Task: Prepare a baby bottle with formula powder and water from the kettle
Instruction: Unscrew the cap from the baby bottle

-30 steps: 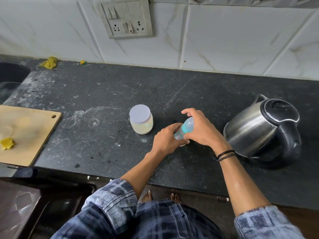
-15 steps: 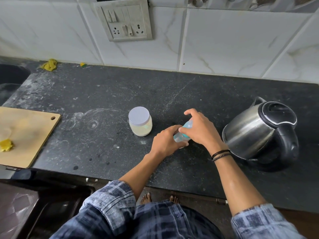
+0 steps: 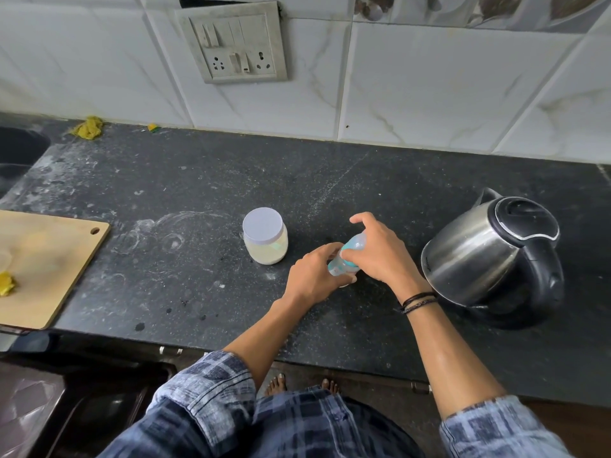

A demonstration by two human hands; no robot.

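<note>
Nearest the camera are plaid sleeves, rolled up on both arms, and bare toes on the floor below the tabletop's (image 3: 198,180) front edge. The tabletop is dark speckled stone, dusted with pale smears.

Both hands meet at a small baby bottle (image 3: 347,259) near the middle of the tabletop. The left hand (image 3: 312,274) is curled around the bottle's clear lower body. The right hand (image 3: 380,251) is closed over the teal top from above, its index finger lifted away — black bands circle that wrist. The bottle leans toward the left hand; whether its base touches the stone cannot be told.

Just left of the hands stands a jar (image 3: 265,235) with a white lid on and pale powder inside, apart from the bottle. To the right sits a steel kettle (image 3: 492,256) with a black lid and handle, lid down.

At the far left edge lies a wooden board (image 3: 49,259) with a yellow scrap on it. Beyond, a white tiled wall carries a switch panel (image 3: 233,43).
</note>
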